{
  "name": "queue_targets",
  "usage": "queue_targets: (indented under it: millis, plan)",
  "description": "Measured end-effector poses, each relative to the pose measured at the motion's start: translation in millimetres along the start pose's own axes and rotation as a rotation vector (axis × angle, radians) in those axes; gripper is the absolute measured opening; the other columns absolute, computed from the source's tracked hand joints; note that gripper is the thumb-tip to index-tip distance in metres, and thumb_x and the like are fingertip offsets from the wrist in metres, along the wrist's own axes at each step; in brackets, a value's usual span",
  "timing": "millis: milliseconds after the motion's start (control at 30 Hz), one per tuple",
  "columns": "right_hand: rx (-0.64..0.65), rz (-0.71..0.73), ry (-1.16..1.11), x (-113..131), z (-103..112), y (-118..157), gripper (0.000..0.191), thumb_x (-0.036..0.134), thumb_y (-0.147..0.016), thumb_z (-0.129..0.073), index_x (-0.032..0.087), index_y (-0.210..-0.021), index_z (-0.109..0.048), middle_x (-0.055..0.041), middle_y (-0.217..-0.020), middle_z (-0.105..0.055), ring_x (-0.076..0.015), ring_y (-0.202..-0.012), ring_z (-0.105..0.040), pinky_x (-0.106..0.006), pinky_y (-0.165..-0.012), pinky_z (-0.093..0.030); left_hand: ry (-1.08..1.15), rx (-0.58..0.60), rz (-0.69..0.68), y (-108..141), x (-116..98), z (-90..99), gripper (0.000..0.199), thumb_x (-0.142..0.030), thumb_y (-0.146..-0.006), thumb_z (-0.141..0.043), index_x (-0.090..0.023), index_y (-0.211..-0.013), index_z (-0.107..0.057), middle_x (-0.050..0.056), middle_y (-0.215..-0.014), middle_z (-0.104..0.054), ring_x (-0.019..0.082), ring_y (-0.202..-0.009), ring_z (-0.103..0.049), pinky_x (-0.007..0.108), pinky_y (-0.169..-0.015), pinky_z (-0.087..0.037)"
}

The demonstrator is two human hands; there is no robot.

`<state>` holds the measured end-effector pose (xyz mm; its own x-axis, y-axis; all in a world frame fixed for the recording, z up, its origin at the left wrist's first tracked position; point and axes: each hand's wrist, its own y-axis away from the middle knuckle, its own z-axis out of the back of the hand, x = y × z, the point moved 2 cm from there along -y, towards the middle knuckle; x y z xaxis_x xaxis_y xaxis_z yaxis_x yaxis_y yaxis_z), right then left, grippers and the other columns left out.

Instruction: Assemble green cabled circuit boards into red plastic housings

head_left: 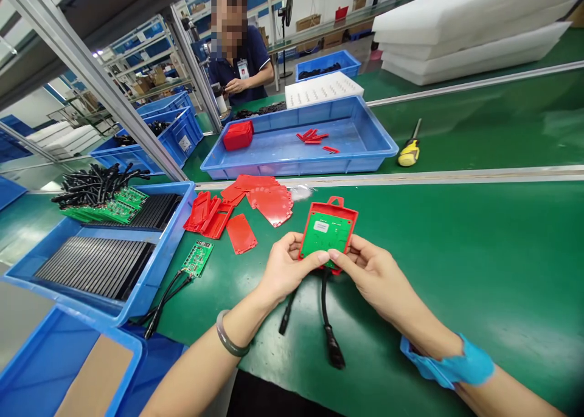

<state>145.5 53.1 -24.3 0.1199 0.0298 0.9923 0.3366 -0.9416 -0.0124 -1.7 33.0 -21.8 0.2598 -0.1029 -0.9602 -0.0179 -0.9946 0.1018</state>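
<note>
Between my two hands is a red plastic case (335, 202) with a green circuit board (333, 230) lying in it, a small white label on the board. My left hand (292, 262) grips the case's left side, its thumb on the board's lower part. On the other side my right hand (371, 265) has its fingers round the edge, and that thumb also presses on the board. Two black cables (325, 307) hang from the case's lower end, one ending in a thick plug. To the left lies another circuit board (197, 259) with black leads.
Red flat covers (241, 233) and red cases (207, 216) lie left of my hands. A blue tray (171, 265) holds black slotted racks and boards with cables. Behind the metal rail are a shallow blue bin (296, 161), a yellow screwdriver (409, 152) and a person (239, 64).
</note>
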Motion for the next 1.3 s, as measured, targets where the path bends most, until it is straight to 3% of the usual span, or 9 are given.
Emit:
queue_targets:
  millis: [133,267,333,467,667,900,1133,1300]
  plan:
    - [-0.085,-0.011,-0.039,-2.6,1.7,0.3,0.049,0.053,-0.072,-0.076,0.021,-0.106,-0.060,-0.0068,-0.106,-0.068,-0.0243,-0.095,-0.064,-0.036,-0.088,-0.052,0.061,0.015,0.045,1.3,5.2,-4.7,0.044,-0.033,-0.054,-0.088,-0.013,-0.076,-0.057,0.001,-0.072,-0.064,0.009,-0.063,-0.058,0.022,-0.066,-0.048]
    - [0.002,-0.077,-0.129,-3.5,-1.8,-1.0,0.039,0.049,-0.075,-0.075,0.019,-0.098,-0.064,-0.0069,-0.100,-0.070,-0.0240,-0.090,-0.065,-0.036,-0.085,-0.051,0.043,0.050,0.059,2.1,7.3,-7.5,0.046,-0.036,-0.051,-0.089,-0.014,-0.070,-0.052,-0.003,-0.063,-0.058,0.008,-0.055,-0.054,0.022,-0.058,-0.048]
    - [0.021,-0.090,-0.173,-5.1,-4.1,-0.5,0.035,0.048,-0.075,-0.075,0.018,-0.091,-0.066,-0.0064,-0.094,-0.071,-0.0236,-0.084,-0.065,-0.035,-0.081,-0.052,0.020,0.040,0.042,2.7,10.0,-8.2,0.046,-0.037,-0.052,-0.087,-0.015,-0.068,-0.050,-0.004,-0.060,-0.057,0.008,-0.053,-0.053,0.022,-0.055,-0.048]
    - [-0.075,-0.065,-0.178,-10.3,-7.4,2.9,0.034,0.046,-0.072,-0.077,0.019,-0.089,-0.067,-0.0057,-0.089,-0.071,-0.0232,-0.079,-0.064,-0.034,-0.075,-0.053,-0.081,-0.032,-0.010,5.2,19.8,-8.3,0.040,-0.033,-0.059,-0.083,-0.017,-0.069,-0.047,-0.005,-0.060,-0.057,0.009,-0.052,-0.053,0.022,-0.052,-0.047]
    - [-0.147,-0.022,-0.134,-11.8,-8.8,2.1,0.037,0.048,-0.070,-0.078,0.019,-0.089,-0.065,-0.0053,-0.091,-0.071,-0.0235,-0.082,-0.064,-0.035,-0.081,-0.051,-0.113,-0.061,-0.012,4.9,26.0,-9.9,0.036,-0.031,-0.062,-0.080,-0.018,-0.071,-0.048,-0.005,-0.062,-0.058,0.009,-0.054,-0.055,0.022,-0.052,-0.050]
    - [0.087,-0.147,-0.149,-5.9,6.3,-8.4,0.050,0.056,-0.078,-0.070,0.019,-0.110,-0.062,-0.0071,-0.102,-0.069,-0.0218,-0.085,-0.064,-0.034,-0.079,-0.052,0.089,-0.003,0.061,0.0,12.3,-9.9,0.046,-0.036,-0.059,-0.084,-0.016,-0.080,-0.048,-0.003,-0.070,-0.061,0.008,-0.056,-0.059,0.019,-0.052,-0.051]
    - [0.169,-0.006,0.011,1.8,5.3,-9.2,0.043,0.051,-0.083,-0.066,0.020,-0.113,-0.062,-0.0080,-0.112,-0.067,-0.0253,-0.106,-0.060,-0.039,-0.098,-0.046,0.116,0.034,0.203,-1.5,10.1,-4.4,0.058,-0.030,-0.055,-0.085,-0.012,-0.101,-0.055,0.005,-0.081,-0.067,0.015,-0.065,-0.064,0.025,-0.057,-0.052]
    - [0.300,-0.015,-0.011,-0.4,-2.4,-2.9,0.056,0.046,-0.083,-0.069,0.023,-0.130,-0.050,-0.0090,-0.122,-0.062,-0.0249,-0.110,-0.059,-0.040,-0.097,-0.049,0.186,-0.021,0.121,-1.5,5.9,-3.4,0.048,-0.024,-0.057,-0.083,-0.011,-0.098,-0.060,0.005,-0.084,-0.068,0.013,-0.070,-0.062,0.024,-0.065,-0.050]
